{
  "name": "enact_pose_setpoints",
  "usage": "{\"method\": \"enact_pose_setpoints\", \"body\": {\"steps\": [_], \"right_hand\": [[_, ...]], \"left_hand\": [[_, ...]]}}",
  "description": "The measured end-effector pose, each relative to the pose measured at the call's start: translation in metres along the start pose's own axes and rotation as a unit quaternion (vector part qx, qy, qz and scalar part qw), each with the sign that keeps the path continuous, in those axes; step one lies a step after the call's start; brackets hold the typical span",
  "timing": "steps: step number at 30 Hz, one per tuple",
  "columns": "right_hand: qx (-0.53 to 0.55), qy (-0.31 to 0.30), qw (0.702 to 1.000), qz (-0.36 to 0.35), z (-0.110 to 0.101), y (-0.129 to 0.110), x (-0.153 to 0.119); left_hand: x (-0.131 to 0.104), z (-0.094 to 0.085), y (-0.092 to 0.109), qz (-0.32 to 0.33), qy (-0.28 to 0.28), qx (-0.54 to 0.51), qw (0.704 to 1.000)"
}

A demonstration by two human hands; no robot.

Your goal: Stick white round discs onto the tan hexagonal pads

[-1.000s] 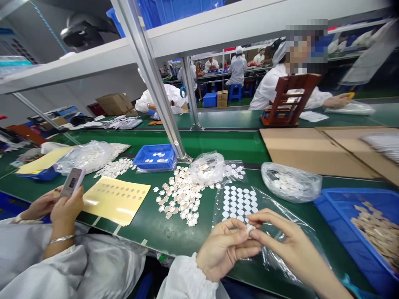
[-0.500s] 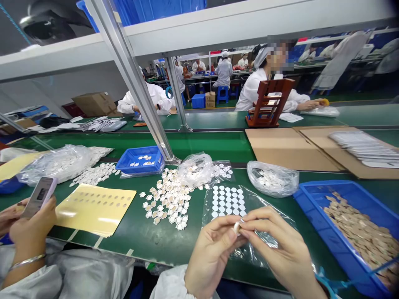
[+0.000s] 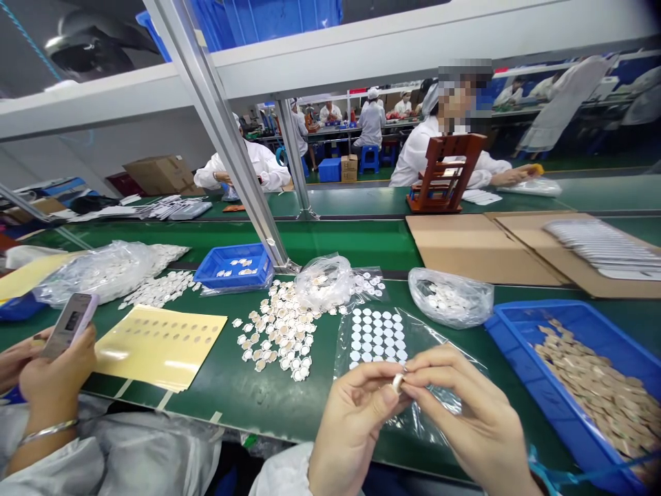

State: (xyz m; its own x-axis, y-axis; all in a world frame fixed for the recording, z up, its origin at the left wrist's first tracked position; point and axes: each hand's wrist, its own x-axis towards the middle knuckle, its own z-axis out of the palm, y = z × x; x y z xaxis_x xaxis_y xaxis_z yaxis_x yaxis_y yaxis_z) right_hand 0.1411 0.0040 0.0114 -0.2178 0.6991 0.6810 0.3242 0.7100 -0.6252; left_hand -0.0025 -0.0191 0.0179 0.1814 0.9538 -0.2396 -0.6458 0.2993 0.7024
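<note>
1. Grip of the left hand (image 3: 343,424) and the right hand (image 3: 467,406): fingertips of both pinch one small white disc (image 3: 397,383) on edge, probably to reach its rim from two sides.
2. That disc is held above the clear plastic sheet (image 3: 438,420), which is glossy and creased.
3. White dots (image 3: 379,335) lie in neat rows on it, perhaps to ease picking.
4. Left of these, scallop-edged pieces (image 3: 286,324), white and tan, lie loose on the smooth green desk (image 3: 258,406).
5. To the right, a blue plastic tray (image 3: 537,386) corrals matte tan discs (image 3: 593,386).
</note>
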Motion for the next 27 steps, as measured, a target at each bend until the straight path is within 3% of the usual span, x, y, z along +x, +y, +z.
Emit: {"method": "enact_pose_setpoints", "body": {"steps": [7, 14, 27], "right_hand": [[-0.005, -0.024, 1.000, -0.003, -0.004, -0.002, 0.003], [-0.022, 0.021, 0.999, -0.036, -0.006, -0.001, -0.004], [-0.027, 0.013, 0.999, -0.029, -0.012, -0.002, -0.003]], "left_hand": [[-0.003, 0.002, 0.000, -0.004, -0.008, -0.010, 1.000], [-0.004, 0.007, -0.002, 0.002, -0.008, -0.009, 1.000], [-0.005, 0.007, -0.003, 0.018, 0.003, 0.064, 0.998]]}}
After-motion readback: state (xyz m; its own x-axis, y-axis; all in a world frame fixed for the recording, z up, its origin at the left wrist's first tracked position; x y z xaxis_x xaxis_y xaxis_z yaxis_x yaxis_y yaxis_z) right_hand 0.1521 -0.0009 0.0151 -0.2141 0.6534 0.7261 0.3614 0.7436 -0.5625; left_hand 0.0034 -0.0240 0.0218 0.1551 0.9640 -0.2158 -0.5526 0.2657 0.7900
